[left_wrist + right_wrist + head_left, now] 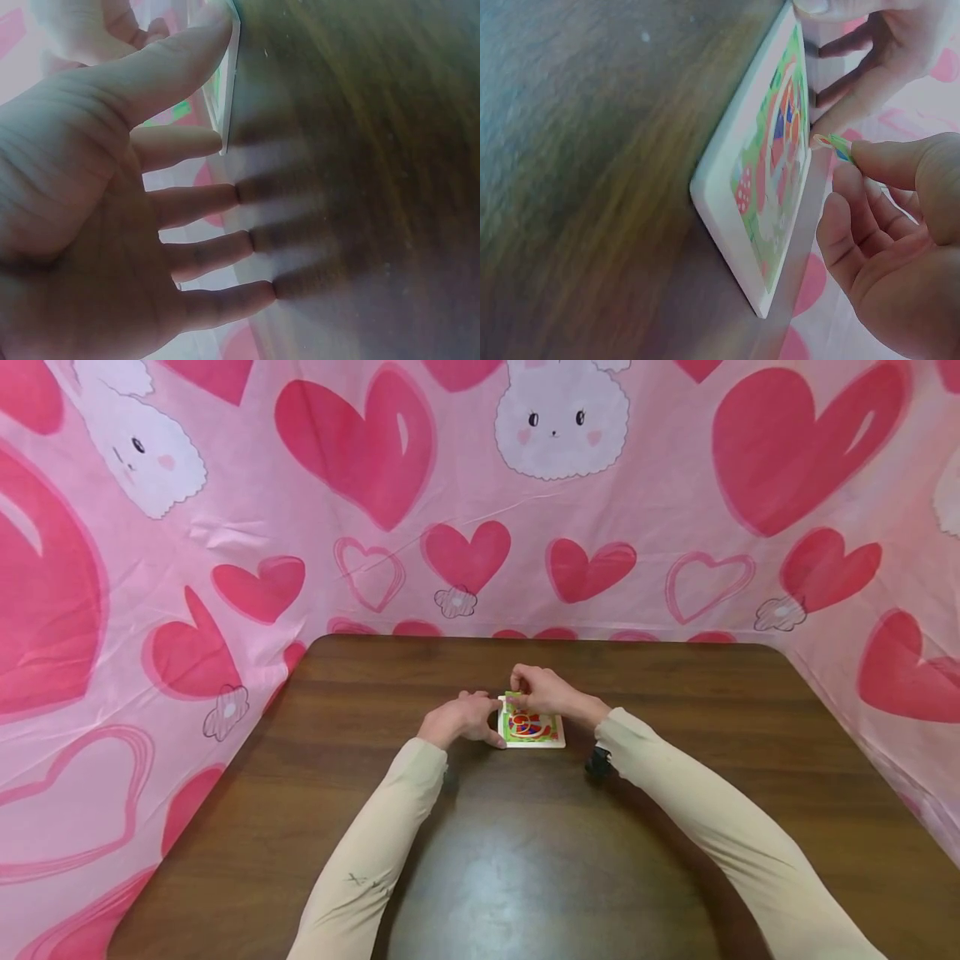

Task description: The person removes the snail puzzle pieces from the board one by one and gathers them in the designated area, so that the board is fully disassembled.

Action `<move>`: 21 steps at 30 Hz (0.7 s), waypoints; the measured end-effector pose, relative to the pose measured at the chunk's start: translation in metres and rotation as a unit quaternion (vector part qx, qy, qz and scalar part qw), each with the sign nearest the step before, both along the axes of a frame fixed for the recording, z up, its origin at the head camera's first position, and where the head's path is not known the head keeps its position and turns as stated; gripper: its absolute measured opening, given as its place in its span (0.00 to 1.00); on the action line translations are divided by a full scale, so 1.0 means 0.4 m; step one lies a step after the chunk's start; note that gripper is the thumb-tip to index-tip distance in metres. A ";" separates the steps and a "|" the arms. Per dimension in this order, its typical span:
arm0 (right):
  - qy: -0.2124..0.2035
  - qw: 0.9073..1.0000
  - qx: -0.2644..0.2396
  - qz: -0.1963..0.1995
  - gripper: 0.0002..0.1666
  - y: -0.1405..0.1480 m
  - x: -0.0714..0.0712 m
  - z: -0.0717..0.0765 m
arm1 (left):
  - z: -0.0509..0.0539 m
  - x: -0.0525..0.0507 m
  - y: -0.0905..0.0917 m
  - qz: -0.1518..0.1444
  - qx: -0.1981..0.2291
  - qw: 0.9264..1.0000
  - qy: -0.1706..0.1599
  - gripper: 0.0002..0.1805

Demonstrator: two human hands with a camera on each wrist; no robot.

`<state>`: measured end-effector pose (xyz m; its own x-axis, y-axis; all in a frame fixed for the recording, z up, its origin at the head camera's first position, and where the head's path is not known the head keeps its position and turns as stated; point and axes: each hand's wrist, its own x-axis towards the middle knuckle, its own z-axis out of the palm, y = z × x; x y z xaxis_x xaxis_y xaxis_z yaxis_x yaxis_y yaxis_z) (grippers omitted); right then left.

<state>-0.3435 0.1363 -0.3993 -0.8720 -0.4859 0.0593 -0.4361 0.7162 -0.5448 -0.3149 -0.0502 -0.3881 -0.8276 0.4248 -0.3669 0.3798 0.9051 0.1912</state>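
Note:
A small picture puzzle [534, 730] in a white tray lies flat on the table, printed in green, red, blue and yellow. On its left side rests my left hand [465, 717]; the thumb touches the near edge and the index fingertip the far corner. In the left wrist view the fingers [202, 206] are straight and spread, tips on the tabletop. Over the far left corner, my right hand [551, 691] pinches a small puzzle piece [841, 148] between thumb and index finger. The right wrist view shows this colourful piece tilted just above the tray rim [727, 142].
The brown wooden table [480, 860] extends on all sides of the puzzle. Behind it and at both sides hangs a pink cloth [637, 493] with hearts and rabbit faces. A dark wrist device [597, 763] sits under the right sleeve.

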 end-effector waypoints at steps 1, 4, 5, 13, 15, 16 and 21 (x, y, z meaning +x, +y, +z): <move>0.000 1.000 -0.002 -0.002 0.14 0.001 0.001 0.002 | 0.000 0.000 -0.001 -0.002 0.000 1.000 0.004 0.45; 0.000 1.000 -0.005 -0.007 0.13 0.008 0.002 0.006 | -0.001 0.001 -0.004 -0.003 0.002 1.000 0.012 0.44; 0.001 1.000 -0.003 -0.008 0.13 0.011 0.003 0.007 | -0.002 0.002 -0.005 -0.002 0.004 1.000 0.013 0.44; -0.001 1.000 -0.017 -0.016 0.13 0.059 0.002 0.007 | -0.003 0.003 -0.007 -0.002 0.004 1.000 0.010 0.42; -0.002 1.000 -0.024 -0.016 0.12 0.075 -0.001 0.008 | -0.003 0.002 -0.007 -0.001 0.006 1.000 0.012 0.43; -0.005 0.999 -0.026 -0.019 0.11 0.082 -0.002 0.008 | -0.003 0.002 -0.006 -0.001 0.007 1.000 0.013 0.42; -0.025 0.999 -0.037 -0.022 0.11 0.115 -0.009 0.012 | -0.008 0.001 -0.007 0.003 0.017 1.000 0.022 0.42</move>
